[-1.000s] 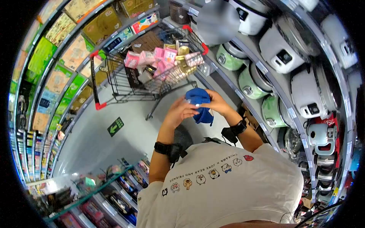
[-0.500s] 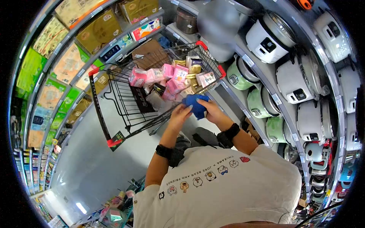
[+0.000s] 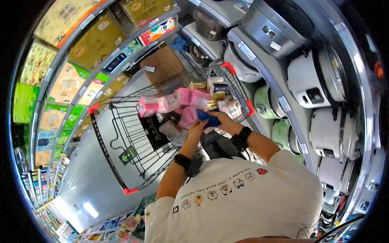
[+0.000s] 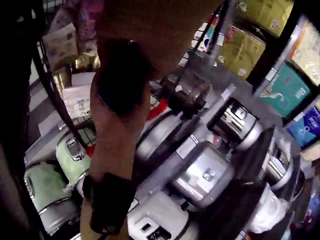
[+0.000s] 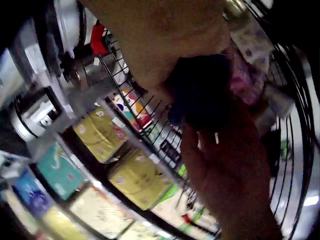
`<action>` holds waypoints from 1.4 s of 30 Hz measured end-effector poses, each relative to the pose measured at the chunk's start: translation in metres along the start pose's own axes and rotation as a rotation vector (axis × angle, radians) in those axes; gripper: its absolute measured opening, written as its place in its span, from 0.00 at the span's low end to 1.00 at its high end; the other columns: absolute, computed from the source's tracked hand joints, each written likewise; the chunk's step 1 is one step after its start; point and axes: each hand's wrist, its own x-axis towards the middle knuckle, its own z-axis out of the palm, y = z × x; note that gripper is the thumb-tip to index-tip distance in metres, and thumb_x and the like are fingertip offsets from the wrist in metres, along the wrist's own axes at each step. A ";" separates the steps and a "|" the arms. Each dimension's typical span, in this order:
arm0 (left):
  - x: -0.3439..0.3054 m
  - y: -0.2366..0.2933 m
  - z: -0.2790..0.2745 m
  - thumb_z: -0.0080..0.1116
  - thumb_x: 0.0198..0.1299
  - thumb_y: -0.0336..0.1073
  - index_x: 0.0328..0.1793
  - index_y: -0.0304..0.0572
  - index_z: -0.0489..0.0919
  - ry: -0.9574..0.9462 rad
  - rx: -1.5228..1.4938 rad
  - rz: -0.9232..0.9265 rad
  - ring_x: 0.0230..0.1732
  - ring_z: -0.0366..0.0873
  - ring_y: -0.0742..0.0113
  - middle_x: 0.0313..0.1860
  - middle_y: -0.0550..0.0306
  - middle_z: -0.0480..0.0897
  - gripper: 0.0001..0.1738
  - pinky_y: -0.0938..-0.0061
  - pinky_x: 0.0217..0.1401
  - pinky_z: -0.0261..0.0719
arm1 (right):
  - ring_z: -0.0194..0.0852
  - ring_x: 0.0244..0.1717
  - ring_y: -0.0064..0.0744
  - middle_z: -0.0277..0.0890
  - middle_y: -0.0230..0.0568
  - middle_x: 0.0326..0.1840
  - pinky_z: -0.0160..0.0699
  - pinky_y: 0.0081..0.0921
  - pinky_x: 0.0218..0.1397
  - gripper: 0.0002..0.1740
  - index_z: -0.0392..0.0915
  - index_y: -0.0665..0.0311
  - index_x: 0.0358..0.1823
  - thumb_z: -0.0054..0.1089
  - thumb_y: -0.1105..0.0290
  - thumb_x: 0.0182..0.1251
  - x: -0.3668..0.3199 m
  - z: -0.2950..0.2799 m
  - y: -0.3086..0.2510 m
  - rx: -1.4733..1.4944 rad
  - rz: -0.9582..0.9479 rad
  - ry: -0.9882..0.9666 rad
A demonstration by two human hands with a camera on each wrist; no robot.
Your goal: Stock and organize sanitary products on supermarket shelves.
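Observation:
A dark blue, soft-looking bundle (image 3: 208, 118) is held between both hands above the near side of a wire shopping cart (image 3: 106, 152). My left hand (image 3: 196, 131) grips its left side and my right hand (image 3: 229, 124) its right side. In the left wrist view the bundle (image 4: 120, 90) is very dark, between my left hand (image 4: 155, 30) above and my right hand (image 4: 117, 132) below. The right wrist view shows the bundle (image 5: 202, 92) against my left hand's bent fingers (image 5: 197, 145); the right hand's fingertips are hidden there.
Pink packs (image 3: 148, 106), gold packs and a black box (image 3: 153, 131) lie in the cart. A brown carton (image 3: 164, 67) is beyond it. Shelves of tissue packs (image 3: 97, 36) stand left, and shelves of rice cookers (image 3: 316, 79) stand right.
The blue bundle, hanging loose at first, is now gathered smaller between both hands. The cart appears closer, and the hands now overlap its near edge in the head view.

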 end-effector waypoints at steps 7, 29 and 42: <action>0.160 -0.083 -0.065 0.57 0.51 0.37 0.53 0.36 0.70 0.203 0.265 -0.071 0.29 0.73 0.69 0.34 0.54 0.76 0.23 0.75 0.28 0.70 | 0.78 0.34 0.29 0.79 0.37 0.36 0.78 0.27 0.30 0.15 0.77 0.63 0.43 0.58 0.62 0.60 0.092 -0.023 -0.061 -0.498 0.285 0.009; 0.185 -0.017 -0.041 0.48 0.53 0.39 0.36 0.35 0.75 0.159 1.191 0.359 0.42 0.74 0.40 0.40 0.35 0.77 0.14 0.55 0.47 0.72 | 0.67 0.59 0.39 0.64 0.43 0.62 0.65 0.31 0.63 0.38 0.62 0.59 0.62 0.72 0.65 0.49 0.128 -0.091 -0.080 -1.042 -0.310 -0.459; -0.020 0.145 0.048 0.56 0.38 0.29 0.60 0.59 0.73 0.361 1.386 0.743 0.74 0.35 0.35 0.73 0.51 0.52 0.35 0.29 0.65 0.37 | 0.78 0.40 0.23 0.76 0.35 0.49 0.76 0.17 0.44 0.32 0.67 0.64 0.61 0.62 0.66 0.52 0.020 0.015 -0.139 -0.545 0.033 -0.315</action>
